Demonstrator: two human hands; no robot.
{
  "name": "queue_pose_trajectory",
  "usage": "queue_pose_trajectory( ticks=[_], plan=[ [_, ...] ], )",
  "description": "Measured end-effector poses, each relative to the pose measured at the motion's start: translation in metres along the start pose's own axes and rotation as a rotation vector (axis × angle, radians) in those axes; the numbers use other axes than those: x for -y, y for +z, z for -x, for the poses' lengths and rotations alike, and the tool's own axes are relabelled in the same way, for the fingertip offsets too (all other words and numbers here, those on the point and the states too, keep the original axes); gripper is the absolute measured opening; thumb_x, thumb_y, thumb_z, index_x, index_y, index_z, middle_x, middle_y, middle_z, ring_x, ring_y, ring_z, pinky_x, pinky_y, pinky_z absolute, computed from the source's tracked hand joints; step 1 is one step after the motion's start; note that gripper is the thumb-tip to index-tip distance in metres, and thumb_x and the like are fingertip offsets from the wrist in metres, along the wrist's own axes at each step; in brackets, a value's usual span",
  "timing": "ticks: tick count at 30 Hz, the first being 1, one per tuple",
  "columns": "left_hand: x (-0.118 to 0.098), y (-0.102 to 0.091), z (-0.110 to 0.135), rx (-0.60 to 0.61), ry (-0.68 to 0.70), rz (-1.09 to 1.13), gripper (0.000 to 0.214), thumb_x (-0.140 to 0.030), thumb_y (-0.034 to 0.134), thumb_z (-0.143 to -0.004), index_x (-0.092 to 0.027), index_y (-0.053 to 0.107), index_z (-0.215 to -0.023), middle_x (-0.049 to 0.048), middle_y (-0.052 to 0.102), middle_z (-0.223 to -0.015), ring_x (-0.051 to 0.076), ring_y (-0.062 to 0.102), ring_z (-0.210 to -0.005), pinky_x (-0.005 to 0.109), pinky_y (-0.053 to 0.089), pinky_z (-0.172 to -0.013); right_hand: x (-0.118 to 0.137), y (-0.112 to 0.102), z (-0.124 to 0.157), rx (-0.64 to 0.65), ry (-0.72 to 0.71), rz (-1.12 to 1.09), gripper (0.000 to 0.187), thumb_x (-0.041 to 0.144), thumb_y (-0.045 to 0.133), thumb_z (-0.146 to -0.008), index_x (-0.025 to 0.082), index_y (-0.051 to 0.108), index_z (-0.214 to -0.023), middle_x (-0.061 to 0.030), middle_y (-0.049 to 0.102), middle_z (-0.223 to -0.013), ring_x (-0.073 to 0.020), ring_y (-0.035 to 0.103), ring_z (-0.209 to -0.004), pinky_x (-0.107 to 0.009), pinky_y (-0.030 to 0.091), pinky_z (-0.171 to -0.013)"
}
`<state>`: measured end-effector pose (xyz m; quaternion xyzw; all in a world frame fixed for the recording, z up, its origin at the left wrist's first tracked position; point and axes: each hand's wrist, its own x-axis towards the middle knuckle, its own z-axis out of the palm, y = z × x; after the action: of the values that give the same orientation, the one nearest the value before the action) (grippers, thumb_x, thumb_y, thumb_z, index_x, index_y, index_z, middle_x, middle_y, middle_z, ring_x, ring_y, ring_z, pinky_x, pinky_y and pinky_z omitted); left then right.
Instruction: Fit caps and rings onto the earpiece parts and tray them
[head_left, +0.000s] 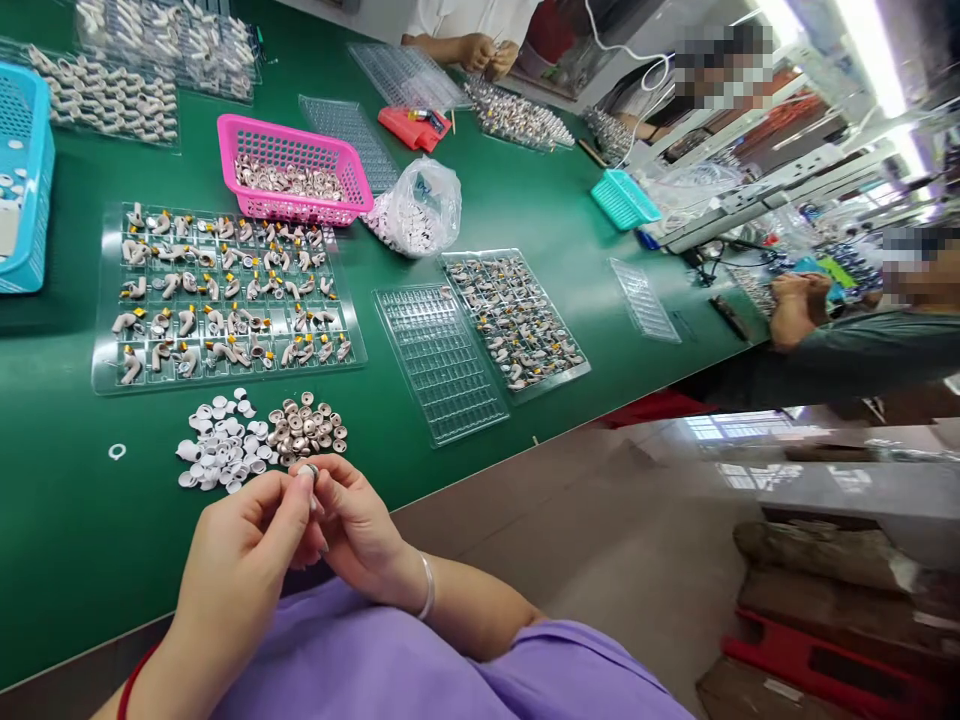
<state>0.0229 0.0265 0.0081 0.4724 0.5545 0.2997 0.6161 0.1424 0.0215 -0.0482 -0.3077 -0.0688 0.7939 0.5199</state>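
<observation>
- The left hand [247, 545] and right hand [352, 520] meet fingertip to fingertip just off the near edge of the bench [67, 520], both pinched shut on one small metal cap [309, 470] held between them.
- The cap sits at the top of the joint grip, above both palms; it is too small to tell which way it faces or which hand bears more of it.
- Straight ahead of the grip, near it on the bench, lie two loose heaps: white pieces [221, 445] to the left, metal caps [307, 428] to the right. The right hand is the nearer to the caps, the left to the white pieces.
- Nothing stands between the grip and either heap.
- Beyond the heaps is a clear tray [105, 370] of assembled parts, then a pink basket [300, 150]. A lone white ring [117, 451] lies well off to the left.
- Ahead and right lie an empty tray [439, 365] and a filled tray [514, 318].
- Other people's hands work at the far and right edges, well apart.
</observation>
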Motion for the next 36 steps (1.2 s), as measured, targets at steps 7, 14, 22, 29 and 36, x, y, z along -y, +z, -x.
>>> queue_pose_trajectory(
  ticks=[7, 14, 22, 29, 36],
  plan=[
    [-0.001, -0.001, 0.0, -0.011, -0.012, 0.01, 0.041, -0.051, 0.055, -0.085, -0.019, 0.061, -0.06, -0.0009, 0.061, -0.053, 0.012, 0.056, -0.049, 0.021, 0.047, -0.05, 0.001, 0.001, -0.001, 0.016, 0.014, 0.021, 0.03, 0.038, 0.091, -0.061, 0.023, 0.073, -0.08, 0.0074, 0.063, -0.056, -0.0069, 0.051, -0.037, -0.018, 0.045, -0.033],
    [-0.003, -0.001, 0.003, -0.025, 0.051, -0.041, 0.036, -0.046, 0.054, -0.086, -0.02, 0.06, -0.062, -0.0012, 0.061, -0.053, 0.012, 0.057, -0.049, 0.021, 0.047, -0.049, 0.008, 0.004, 0.0, -0.051, -0.182, 0.197, 0.026, 0.035, 0.092, -0.059, 0.02, 0.078, -0.076, 0.0024, 0.069, -0.063, -0.0074, 0.058, -0.054, -0.02, 0.052, -0.053],
    [0.0, -0.003, 0.007, -0.048, 0.133, -0.105, 0.035, -0.044, 0.056, -0.088, -0.02, 0.061, -0.063, -0.0024, 0.06, -0.053, 0.012, 0.056, -0.049, 0.02, 0.046, -0.048, 0.015, 0.002, 0.0, -0.032, -0.314, 0.335, 0.021, 0.032, 0.092, -0.058, 0.023, 0.08, -0.072, -0.0004, 0.076, -0.075, -0.0119, 0.066, -0.064, -0.024, 0.056, -0.062],
    [-0.003, -0.005, 0.009, -0.015, 0.159, -0.16, 0.034, -0.042, 0.052, -0.09, -0.021, 0.06, -0.065, -0.003, 0.06, -0.053, 0.012, 0.056, -0.048, 0.019, 0.046, -0.047, 0.027, 0.0, 0.002, 0.086, -0.39, 0.478, 0.014, 0.024, 0.089, -0.065, 0.024, 0.08, -0.076, -0.0021, 0.076, -0.08, -0.0143, 0.071, -0.076, -0.028, 0.06, -0.075],
    [-0.011, -0.01, 0.013, -0.027, 0.343, -0.467, 0.029, -0.029, 0.047, -0.091, -0.021, 0.056, -0.065, -0.0045, 0.056, -0.05, 0.01, 0.051, -0.042, 0.019, 0.04, -0.043, 0.042, 0.003, 0.007, 0.224, -0.441, 0.628, 0.013, 0.014, 0.081, -0.073, 0.022, 0.08, -0.082, -0.004, 0.076, -0.087, -0.0144, 0.072, -0.079, -0.028, 0.061, -0.073]
  ],
)
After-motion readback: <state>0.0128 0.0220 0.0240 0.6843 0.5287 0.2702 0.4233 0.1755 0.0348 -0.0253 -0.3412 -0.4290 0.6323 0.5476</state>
